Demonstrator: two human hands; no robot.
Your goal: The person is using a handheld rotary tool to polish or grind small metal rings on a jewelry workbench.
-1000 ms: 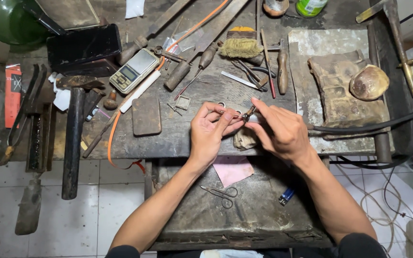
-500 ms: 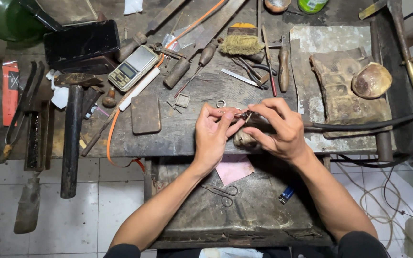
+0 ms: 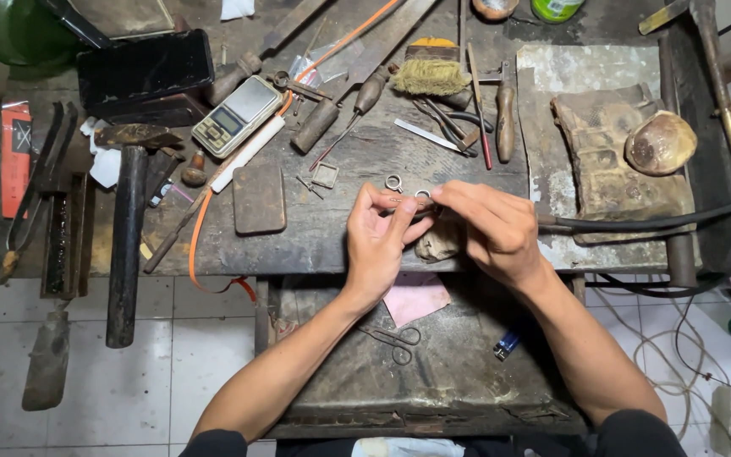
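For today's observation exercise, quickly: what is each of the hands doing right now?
Left hand: fingers pinched shut on a small silver metal ring.
Right hand: fingertips closed on the same ring from the other side, over the worn wooden workbench.

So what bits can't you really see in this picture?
- Head view: the small piece pinched between the left hand and right hand is covered by fingertips.
- The green container is cut off by the top-left edge.
- The pocket scale display is too small to read.
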